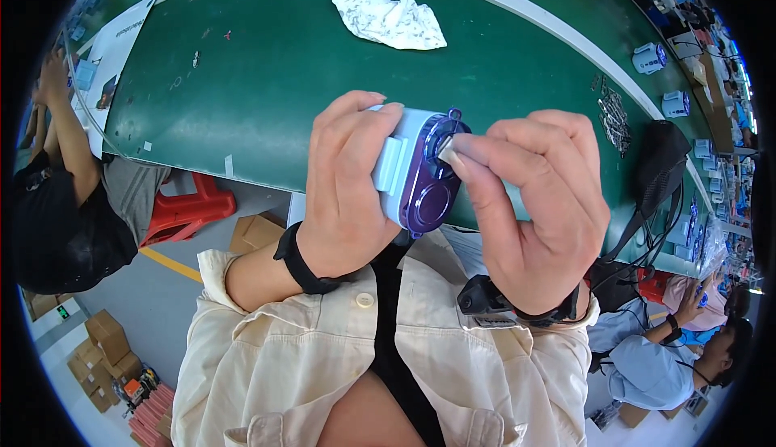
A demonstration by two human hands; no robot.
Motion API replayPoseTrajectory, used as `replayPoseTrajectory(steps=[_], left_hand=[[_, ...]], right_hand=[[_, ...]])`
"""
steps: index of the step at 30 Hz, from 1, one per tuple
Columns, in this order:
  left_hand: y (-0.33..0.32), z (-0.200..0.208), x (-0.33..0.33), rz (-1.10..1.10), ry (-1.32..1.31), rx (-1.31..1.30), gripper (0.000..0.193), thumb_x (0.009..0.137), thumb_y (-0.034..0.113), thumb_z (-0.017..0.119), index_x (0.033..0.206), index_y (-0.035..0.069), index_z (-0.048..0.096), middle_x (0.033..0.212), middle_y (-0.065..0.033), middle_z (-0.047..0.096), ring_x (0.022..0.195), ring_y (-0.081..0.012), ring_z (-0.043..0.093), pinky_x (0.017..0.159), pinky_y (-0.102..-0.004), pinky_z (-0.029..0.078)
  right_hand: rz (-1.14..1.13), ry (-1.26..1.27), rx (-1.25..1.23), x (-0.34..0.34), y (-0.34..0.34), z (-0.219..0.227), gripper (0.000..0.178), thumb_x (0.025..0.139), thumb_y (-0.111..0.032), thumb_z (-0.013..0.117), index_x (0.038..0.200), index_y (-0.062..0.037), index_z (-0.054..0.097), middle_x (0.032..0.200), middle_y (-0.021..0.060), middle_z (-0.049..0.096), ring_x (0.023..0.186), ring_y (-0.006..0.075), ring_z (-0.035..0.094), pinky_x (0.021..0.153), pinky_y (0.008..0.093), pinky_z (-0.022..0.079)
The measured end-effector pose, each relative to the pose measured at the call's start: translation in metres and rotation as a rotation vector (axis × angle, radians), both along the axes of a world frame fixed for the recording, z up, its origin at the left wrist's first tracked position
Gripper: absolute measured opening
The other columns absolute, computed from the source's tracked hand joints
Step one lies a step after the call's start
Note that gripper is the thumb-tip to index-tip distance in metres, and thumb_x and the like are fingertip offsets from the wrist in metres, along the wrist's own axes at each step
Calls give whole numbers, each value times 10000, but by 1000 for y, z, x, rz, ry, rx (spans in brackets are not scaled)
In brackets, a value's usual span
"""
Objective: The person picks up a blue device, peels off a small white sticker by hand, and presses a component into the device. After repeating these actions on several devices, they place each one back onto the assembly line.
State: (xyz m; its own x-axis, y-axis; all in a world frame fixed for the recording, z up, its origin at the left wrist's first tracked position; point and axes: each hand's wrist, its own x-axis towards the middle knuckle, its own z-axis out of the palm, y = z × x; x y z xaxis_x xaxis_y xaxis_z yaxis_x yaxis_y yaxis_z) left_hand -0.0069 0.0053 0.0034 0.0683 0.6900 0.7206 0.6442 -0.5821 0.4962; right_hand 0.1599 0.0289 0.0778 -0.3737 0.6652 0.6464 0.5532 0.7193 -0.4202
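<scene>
My left hand (343, 176) is wrapped round a light-blue, box-shaped device (430, 204) with a shiny purple front. This front faces right and bears two round parts, one above the other, and a small loop at its top. At the upper round part, the thumb and forefinger of my right hand (546, 204) pinch a small whitish piece (446, 152). Its exact kind is hidden by the fingertips. I cannot tell whether the piece touches the device. Both hands are above the near edge of a green table (259, 67).
Crumpled white sheeting (390, 20) lies at the table's far side. To the right are a pile of small metal parts (616, 120), a black bag (659, 164) with cables, and similar light-blue devices (649, 59). Co-workers sit left (73, 212) and right (655, 362); a red stool (190, 204) stands left.
</scene>
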Motion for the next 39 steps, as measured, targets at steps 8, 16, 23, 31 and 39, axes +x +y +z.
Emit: replayPoseTrajectory(steps=[8,16,23,31,39], left_hand=[[5,-5,2,11,-4,51,759,627,10,787,1294,-24,426,1148,-188,503,1032,-416,537,853,-465,474],[2,0,1,-52,-145,-221,736,651,19,796,1287,-9,427,1182,-199,511,1052,-378,538,893,-421,462],[3,-1,5,-202,-255,-175,786,661,68,854,1304,24,404,1224,-180,523,1104,-302,546,935,-375,448],[3,-1,4,-108,-121,-36,718,691,55,794,1300,13,416,1231,-189,508,1153,-382,514,963,-440,428],[4,-9,4,-86,-140,-61,716,688,57,805,1289,18,417,1225,-187,508,1147,-372,520,962,-436,429]], right_hand=[[6,-105,9,-3,-4,4,173,682,20,742,847,-2,693,797,84,621,748,247,553,648,329,444],[62,-75,-184,2,0,-9,213,793,-9,674,1001,26,710,883,107,617,794,225,554,733,316,441],[387,602,-724,2,17,-22,375,960,-181,534,1239,64,591,1205,148,586,1078,197,559,939,307,434],[389,849,-911,-24,0,-35,302,983,-145,537,1228,24,585,1128,110,615,987,134,593,850,250,465],[446,796,-1000,-26,8,-41,424,1011,-263,462,1270,65,533,1260,194,578,1144,203,563,967,307,446]])
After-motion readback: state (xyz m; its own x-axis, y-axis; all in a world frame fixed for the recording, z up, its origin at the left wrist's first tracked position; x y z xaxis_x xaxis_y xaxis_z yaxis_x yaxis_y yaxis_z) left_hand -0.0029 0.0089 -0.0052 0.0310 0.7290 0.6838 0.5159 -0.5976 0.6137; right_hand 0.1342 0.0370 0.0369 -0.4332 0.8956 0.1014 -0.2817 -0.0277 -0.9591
